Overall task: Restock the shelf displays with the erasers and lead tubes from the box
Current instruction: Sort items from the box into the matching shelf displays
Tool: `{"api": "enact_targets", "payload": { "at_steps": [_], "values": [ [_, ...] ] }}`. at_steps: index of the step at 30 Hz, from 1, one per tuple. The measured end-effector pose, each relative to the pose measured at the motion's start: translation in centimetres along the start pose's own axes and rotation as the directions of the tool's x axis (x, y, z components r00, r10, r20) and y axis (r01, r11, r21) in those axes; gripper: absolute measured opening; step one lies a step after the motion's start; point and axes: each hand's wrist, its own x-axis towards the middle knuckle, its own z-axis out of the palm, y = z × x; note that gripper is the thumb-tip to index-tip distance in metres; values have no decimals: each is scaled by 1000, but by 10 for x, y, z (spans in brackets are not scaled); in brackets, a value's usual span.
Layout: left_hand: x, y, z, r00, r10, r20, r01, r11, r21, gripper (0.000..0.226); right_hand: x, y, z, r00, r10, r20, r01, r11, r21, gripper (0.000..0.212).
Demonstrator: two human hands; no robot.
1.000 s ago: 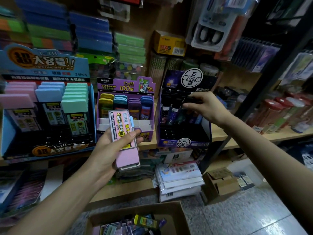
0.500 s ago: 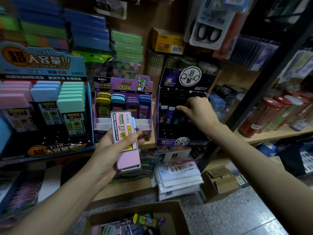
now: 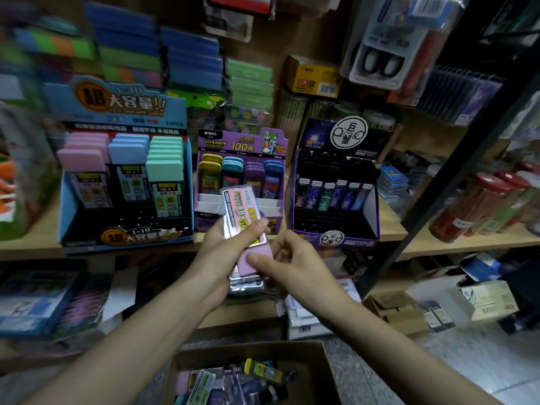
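My left hand [image 3: 222, 249] grips a stack of flat pink lead cases [image 3: 241, 214] in front of the shelf. My right hand [image 3: 287, 263] pinches the lower pink end of the top case with thumb and fingers. On the shelf stand three displays: a blue one [image 3: 122, 176] with pink, blue and green cases, a purple one [image 3: 239, 176] with coloured tubes, and a dark one [image 3: 336, 185] with a row of black lead tubes. Below, an open cardboard box [image 3: 251, 372] holds several mixed tubes and cases.
Packaged stationery hangs on the back wall above the displays. A dark metal shelf post [image 3: 455, 176] runs diagonally at the right. Red-capped jars [image 3: 479, 206] stand on the right shelf. Small cardboard boxes [image 3: 394, 314] and paper packs lie on the floor and lower shelf.
My right hand left the dark display and came down to the pink cases held by my left hand. The view shifted slightly to the right.
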Motion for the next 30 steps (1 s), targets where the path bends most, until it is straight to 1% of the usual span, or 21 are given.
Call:
{"api": "enact_targets", "payload": {
  "at_steps": [2, 4, 9, 11, 13, 16, 20, 23, 25, 27, 30],
  "values": [
    [-1, 2, 0, 1000, -18, -6, 18, 998, -54, 25, 1, -2, 1, 999, 24, -37, -19, 991, 132, 22],
    [-3, 6, -1, 999, -46, 6, 46, 996, -78, 14, 2, -4, -1, 996, 38, -76, -17, 964, 264, 16],
    [-8, 18, -14, 999, -46, 10, 47, 993, -106, 16, 9, -18, -4, 975, 31, -220, 82, 870, 486, 12],
    [-10, 24, -22, 999, -32, -3, 31, 992, -126, 17, 14, -26, -7, 958, 7, -287, 147, 847, 510, 8],
    [-13, 31, -34, 1000, 8, -22, -10, 995, -102, 18, 18, -35, -11, 942, -84, -324, 232, 862, 451, 10],
    [-18, 46, -60, 992, 111, -66, -112, 994, -17, 15, 25, -53, -17, 903, -277, -328, 369, 892, 260, 15],
    [-27, 68, -103, 955, 226, -192, -221, 974, 45, 11, 48, -87, -2, 852, -462, -247, 497, 863, 97, 15],
    [-34, 84, -138, 921, 262, -289, -256, 965, 59, 17, 69, -116, 28, 795, -591, -138, 595, 803, -16, 16],
    [-39, 92, -160, 897, 287, -338, -278, 958, 75, 21, 85, -131, 50, 774, -629, -76, 620, 776, -112, 16],
    [-43, 96, -179, 874, 316, -370, -306, 948, 85, 19, 101, -144, 70, 776, -630, -41, 608, 763, -220, 22],
    [-47, 99, -200, 850, 330, -411, -326, 942, 83, 13, 118, -154, 94, 751, -657, 66, 624, 675, -394, 20]
  ]
}}
